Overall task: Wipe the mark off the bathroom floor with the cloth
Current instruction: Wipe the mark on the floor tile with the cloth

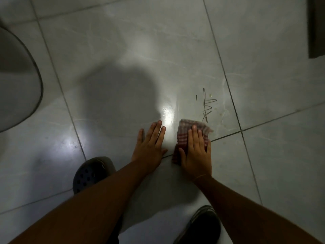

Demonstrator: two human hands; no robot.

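While both palms are down, notes from the head view, the only one I have:

Right hand: my right hand point(195, 152) lies flat, fingers spread, pressing the cloth point(188, 132) to the floor; it grips nothing, only pins it.
Left hand: my left hand point(151, 143) is open and flat on bare tile, holding nothing, a prop for my weight.
Mark: the dark scribble point(207, 106) sits just beyond the cloth's far edge, apart from it, untouched.
Risk, smear: small droplets lie beside the scribble; a wet pass could drag it wider, toward the grout line point(233, 106).
Risk, slip: glossy tile and a flat left palm; a hard push could send that hand sliding.
Risk, bunching: cloth held by pressure alone may fold under and skip.
Floor: pale grey tiles point(123, 41), shiny, bright glare beside my left fingers.
Room: dim; curved pale fixture point(15, 81) at left, a dark shoe point(91, 173) by each arm.
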